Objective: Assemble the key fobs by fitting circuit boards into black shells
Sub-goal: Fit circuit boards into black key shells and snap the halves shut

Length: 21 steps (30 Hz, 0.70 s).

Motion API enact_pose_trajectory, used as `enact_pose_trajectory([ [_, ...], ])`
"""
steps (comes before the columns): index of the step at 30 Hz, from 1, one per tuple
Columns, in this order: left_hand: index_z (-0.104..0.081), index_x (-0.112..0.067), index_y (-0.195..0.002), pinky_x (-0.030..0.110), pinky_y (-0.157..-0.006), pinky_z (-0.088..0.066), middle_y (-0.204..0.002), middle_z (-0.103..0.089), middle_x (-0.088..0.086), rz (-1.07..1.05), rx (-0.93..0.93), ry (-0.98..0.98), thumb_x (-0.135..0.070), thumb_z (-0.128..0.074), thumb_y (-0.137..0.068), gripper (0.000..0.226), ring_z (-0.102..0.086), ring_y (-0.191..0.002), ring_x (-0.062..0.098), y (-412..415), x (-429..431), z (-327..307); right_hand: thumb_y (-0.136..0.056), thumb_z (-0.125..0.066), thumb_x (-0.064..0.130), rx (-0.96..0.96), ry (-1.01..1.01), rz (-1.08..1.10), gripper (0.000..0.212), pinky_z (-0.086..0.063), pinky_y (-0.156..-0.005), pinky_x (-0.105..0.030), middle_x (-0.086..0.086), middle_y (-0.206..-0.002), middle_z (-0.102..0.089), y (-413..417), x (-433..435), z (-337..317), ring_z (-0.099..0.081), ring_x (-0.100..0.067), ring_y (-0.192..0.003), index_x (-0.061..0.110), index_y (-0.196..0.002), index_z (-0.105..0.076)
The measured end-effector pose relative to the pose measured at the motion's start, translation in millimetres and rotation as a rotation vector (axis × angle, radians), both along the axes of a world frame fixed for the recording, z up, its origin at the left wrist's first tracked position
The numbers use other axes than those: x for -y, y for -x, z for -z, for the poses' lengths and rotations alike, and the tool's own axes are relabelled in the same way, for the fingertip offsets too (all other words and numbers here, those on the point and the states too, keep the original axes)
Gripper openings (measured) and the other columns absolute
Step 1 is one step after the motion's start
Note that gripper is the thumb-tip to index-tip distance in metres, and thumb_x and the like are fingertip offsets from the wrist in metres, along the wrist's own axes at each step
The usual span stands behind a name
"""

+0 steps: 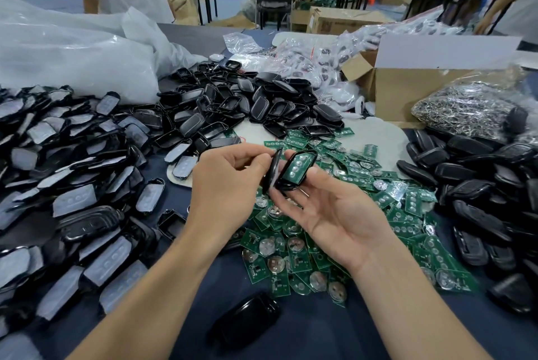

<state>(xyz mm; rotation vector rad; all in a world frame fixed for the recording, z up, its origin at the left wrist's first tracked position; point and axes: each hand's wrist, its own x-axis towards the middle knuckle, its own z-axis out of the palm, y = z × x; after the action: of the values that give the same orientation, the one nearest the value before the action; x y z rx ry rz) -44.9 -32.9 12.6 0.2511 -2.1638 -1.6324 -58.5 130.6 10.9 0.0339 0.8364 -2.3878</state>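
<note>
Left hand [230, 182] pinches a black cover [273, 164] edge-on. Right hand [334, 214], palm up, grips a shell [286, 185] with a green board [298, 167] seated in it, frame centre. Loose boards [291, 257] at 5 o'clock, empty shells [247, 103] at 12.

Just one view here: a head-worn wide-angle, looking forward and down over the table [305, 330]. Forearms come in from the bottom edge, with the left hand [230, 185] and right hand [343, 214] close up at frame centre. The top strip catches the room beyond.
</note>
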Motion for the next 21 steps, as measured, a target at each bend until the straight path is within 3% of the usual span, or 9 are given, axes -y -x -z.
enact_pose_trajectory([
  [3,-0.082,-0.041,-0.097,0.034,-0.084,-0.06,-0.099,-0.081,-0.012,0.289,0.08,-0.087,-0.032,-0.064,-0.095,0.021,-0.075,-0.096,0.01,-2,4,-5,-0.087,-0.06,0.005,0.013,-0.006,0.067,0.043,-0.06,-0.094,-0.047,-0.022,-0.129,-0.07,2,-2,1,-0.07,-0.034,-0.118,-0.002,-0.129,-0.062],
  [6,-0.076,-0.041,-0.112,0.016,-0.084,-0.055,-0.111,-0.078,-0.017,0.48,0.097,-0.082,-0.027,-0.064,-0.099,0.023,-0.071,-0.103,-0.003,-4,3,-5,-0.086,-0.061,0.006,0.006,-0.016,0.116,0.044,-0.057,-0.099,-0.046,-0.021,-0.127,-0.071,3,-4,0,-0.071,-0.033,-0.116,-0.002,-0.129,-0.062],
  [8,-0.079,-0.039,-0.106,0.014,-0.08,-0.056,-0.104,-0.08,-0.013,0.379,0.077,-0.089,-0.009,-0.06,-0.102,0.035,-0.074,-0.097,0.0,-2,2,-3,-0.086,-0.061,0.005,0.001,-0.022,0.111,0.045,-0.058,-0.098,-0.045,-0.023,-0.126,-0.071,3,-4,-1,-0.071,-0.034,-0.116,-0.002,-0.13,-0.062],
  [11,-0.078,-0.028,-0.104,0.03,-0.082,-0.063,-0.098,-0.082,-0.005,0.221,0.107,-0.165,-0.001,-0.052,-0.104,0.037,-0.078,-0.093,0.016,2,6,0,-0.086,-0.061,0.005,-0.018,-0.088,0.109,0.036,-0.062,-0.089,-0.043,-0.023,-0.121,-0.073,4,-6,0,-0.073,-0.032,-0.11,0.0,-0.121,-0.071],
  [15,-0.068,-0.026,-0.103,0.029,-0.069,-0.059,-0.087,-0.079,-0.007,0.051,0.123,-0.23,-0.002,-0.055,-0.101,0.028,-0.079,-0.078,0.018,7,19,1,-0.087,-0.064,0.01,-0.234,-0.335,0.036,0.037,-0.058,-0.081,-0.032,-0.015,-0.122,-0.075,3,-10,-1,-0.07,-0.025,-0.109,0.014,-0.122,-0.074],
  [18,-0.075,-0.026,-0.087,0.025,-0.06,-0.055,-0.081,-0.079,0.001,0.04,0.125,-0.191,-0.004,-0.059,-0.09,0.027,-0.077,-0.069,0.02,7,22,-2,-0.08,-0.074,0.007,-0.396,-0.467,-0.022,0.036,-0.047,-0.069,-0.027,-0.015,-0.119,-0.075,2,-10,-1,-0.059,-0.021,-0.094,0.019,-0.113,-0.078],
  [21,-0.079,-0.028,-0.075,0.024,-0.056,-0.052,-0.076,-0.078,0.003,0.032,0.119,-0.177,-0.014,-0.061,-0.075,0.022,-0.072,-0.062,0.018,6,19,-5,-0.078,-0.074,0.007,-0.568,-0.632,-0.074,0.034,-0.055,-0.076,-0.031,-0.018,-0.112,-0.075,-1,-11,-1,-0.06,-0.021,-0.084,0.024,-0.107,-0.078],
])
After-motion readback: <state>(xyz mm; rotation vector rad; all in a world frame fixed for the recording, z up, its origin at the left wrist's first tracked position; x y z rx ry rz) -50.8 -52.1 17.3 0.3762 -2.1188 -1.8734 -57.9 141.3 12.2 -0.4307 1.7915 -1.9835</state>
